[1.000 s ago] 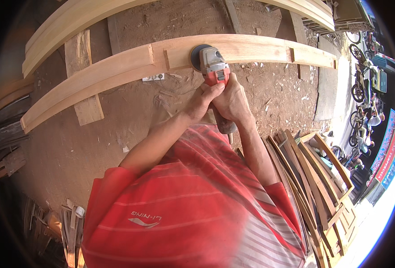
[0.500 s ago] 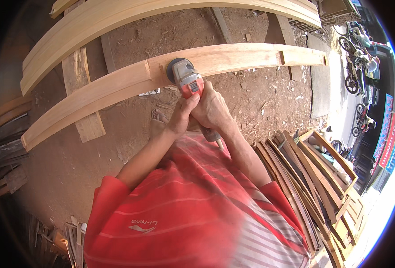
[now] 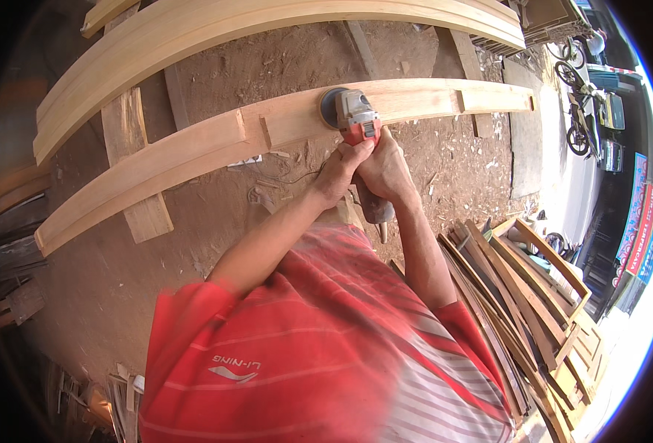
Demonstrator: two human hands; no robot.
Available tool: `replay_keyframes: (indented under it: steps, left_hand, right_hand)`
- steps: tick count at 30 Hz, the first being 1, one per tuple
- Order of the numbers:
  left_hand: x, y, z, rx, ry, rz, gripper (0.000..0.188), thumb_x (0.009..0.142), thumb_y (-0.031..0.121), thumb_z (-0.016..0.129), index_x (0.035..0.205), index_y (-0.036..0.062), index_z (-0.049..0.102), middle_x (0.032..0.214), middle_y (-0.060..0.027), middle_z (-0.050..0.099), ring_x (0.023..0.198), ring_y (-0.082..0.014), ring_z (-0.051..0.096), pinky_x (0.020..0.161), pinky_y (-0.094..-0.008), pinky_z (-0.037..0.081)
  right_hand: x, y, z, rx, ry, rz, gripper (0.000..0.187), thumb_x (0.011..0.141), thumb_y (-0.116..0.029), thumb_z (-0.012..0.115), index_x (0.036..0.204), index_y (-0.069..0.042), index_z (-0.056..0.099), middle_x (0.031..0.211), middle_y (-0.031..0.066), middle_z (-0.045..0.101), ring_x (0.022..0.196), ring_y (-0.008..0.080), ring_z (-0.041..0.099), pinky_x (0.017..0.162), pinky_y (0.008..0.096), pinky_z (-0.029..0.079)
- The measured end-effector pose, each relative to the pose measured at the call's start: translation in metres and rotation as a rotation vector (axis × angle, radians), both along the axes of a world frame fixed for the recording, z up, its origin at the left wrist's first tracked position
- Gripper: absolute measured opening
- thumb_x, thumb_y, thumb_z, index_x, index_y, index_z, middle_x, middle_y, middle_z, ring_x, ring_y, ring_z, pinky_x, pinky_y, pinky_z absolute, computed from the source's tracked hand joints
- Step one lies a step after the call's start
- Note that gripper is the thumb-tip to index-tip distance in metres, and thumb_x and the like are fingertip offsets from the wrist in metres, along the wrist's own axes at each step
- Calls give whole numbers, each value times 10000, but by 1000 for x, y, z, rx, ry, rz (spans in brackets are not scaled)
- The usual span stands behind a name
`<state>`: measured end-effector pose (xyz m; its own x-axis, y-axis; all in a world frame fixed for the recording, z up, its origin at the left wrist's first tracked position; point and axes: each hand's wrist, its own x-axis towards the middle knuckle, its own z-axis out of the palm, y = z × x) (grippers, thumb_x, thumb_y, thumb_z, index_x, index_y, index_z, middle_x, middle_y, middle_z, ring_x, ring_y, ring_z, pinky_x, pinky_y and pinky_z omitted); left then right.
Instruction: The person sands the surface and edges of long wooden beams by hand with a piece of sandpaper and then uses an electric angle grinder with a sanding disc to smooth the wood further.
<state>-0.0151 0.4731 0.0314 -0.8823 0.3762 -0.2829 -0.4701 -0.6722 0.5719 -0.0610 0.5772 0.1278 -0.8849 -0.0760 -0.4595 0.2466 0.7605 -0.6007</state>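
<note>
Both my hands grip one angle grinder (image 3: 360, 118), grey and red with a dark round disc (image 3: 332, 108) at its head. The disc rests against a long pale wooden beam (image 3: 165, 156) that has shallow notches cut in it. My left hand (image 3: 343, 170) is wrapped round the tool's red part, thumb on top. My right hand (image 3: 388, 168) closes round the body just beside it. The tool's rear end and cord sleeve (image 3: 383, 230) stick out below my right hand, toward my shirt.
Thicker planed beams (image 3: 216, 44) lie parallel beyond, and a rough board (image 3: 148, 214) runs beneath the work beam at left. Leaning frames and planks (image 3: 518, 295) stand at right. A power strip (image 3: 245, 161) sits on the dirt floor (image 3: 149, 295). Motorbikes (image 3: 579, 122) show on the street.
My hands and the angle grinder have moved right along the beam. A notch that the disc partly covered now shows to its left. Both hands keep their hold.
</note>
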Motion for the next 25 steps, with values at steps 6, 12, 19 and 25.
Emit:
replay_keyframes:
  steps: [6, 12, 19, 25]
  left_hand:
    - [50, -57, 27, -68, -115, 357, 525, 1089, 416, 517, 1435, 21, 523, 1341, -108, 618, 1182, -194, 647, 1007, -359, 525]
    - [47, -121, 17, -913, 244, 123, 510, 1079, 343, 581, 1446, -1, 497, 1365, -196, 632, 1259, -277, 635, 1056, -438, 528]
    - [40, -300, -18, -2152, 304, 496, 460, 1022, 322, 668, 1300, -39, 613, 1312, -222, 641, 1219, -389, 606, 1064, -491, 469]
    - [27, -321, -38, -2046, -137, -25, 503, 1038, 471, 591, 1309, 53, 654, 1367, -219, 635, 1261, -371, 593, 1056, -476, 455]
  right_hand:
    - [28, -66, -5, -14, -60, 294, 490, 927, -339, 614, 1077, 110, 487, 896, 385, 692, 910, 540, 713, 816, 574, 558]
    - [-13, 12, -7, 71, 7, 92, 749, 816, -483, 771, 1166, 141, 551, 1052, 373, 708, 1047, 488, 711, 913, 510, 559]
    - [-92, 164, -4, 54, 122, -233, 526, 815, -414, 775, 1117, 16, 739, 947, 145, 763, 905, 230, 741, 842, 385, 567]
    - [-117, 193, -12, 84, 118, -242, 542, 839, -446, 756, 1153, -5, 740, 976, 128, 751, 920, 213, 712, 865, 363, 558]
